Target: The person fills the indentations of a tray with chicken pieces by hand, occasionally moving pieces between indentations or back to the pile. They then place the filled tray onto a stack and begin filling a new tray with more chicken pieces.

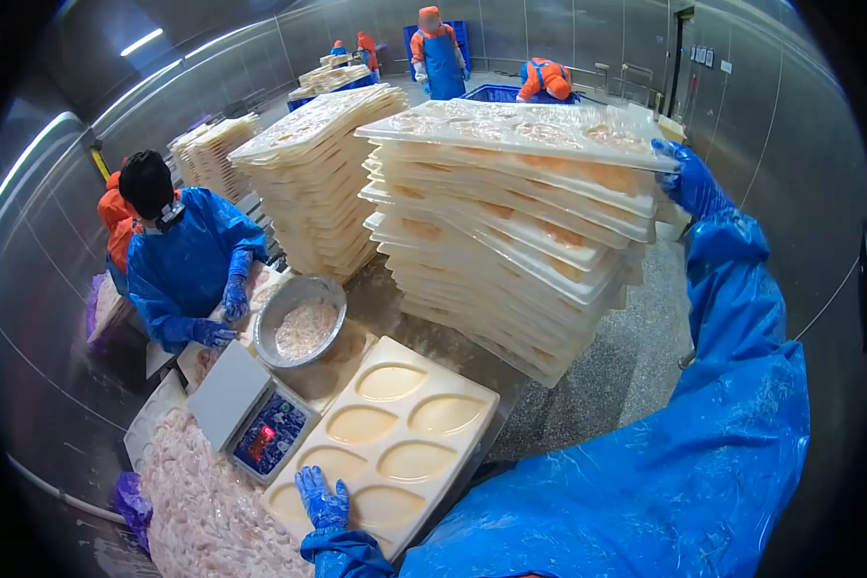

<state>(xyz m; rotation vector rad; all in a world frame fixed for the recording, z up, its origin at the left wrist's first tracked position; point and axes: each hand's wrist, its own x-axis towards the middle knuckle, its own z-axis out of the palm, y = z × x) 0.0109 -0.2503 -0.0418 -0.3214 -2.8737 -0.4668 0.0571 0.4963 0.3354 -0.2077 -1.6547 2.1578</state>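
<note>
My left hand, in a blue glove, rests with fingers spread on the near end of a white mould tray. Several leaf-shaped hollows are sunk into this tray, and no filling shows in them. My right hand, gloved in blue too, is at the far right, its fingers closed on the corner of the top filled tray. That tray lies on a tall, uneven stack of trays holding pale, pinkish pieces. A scale with a lit red display stands beside the mould tray.
Left of the scale lies a heap of pale, wet meat pieces. A metal bowl of similar pieces stands behind the scale. A co-worker in blue works at the left. More tray stacks and people in orange are farther back.
</note>
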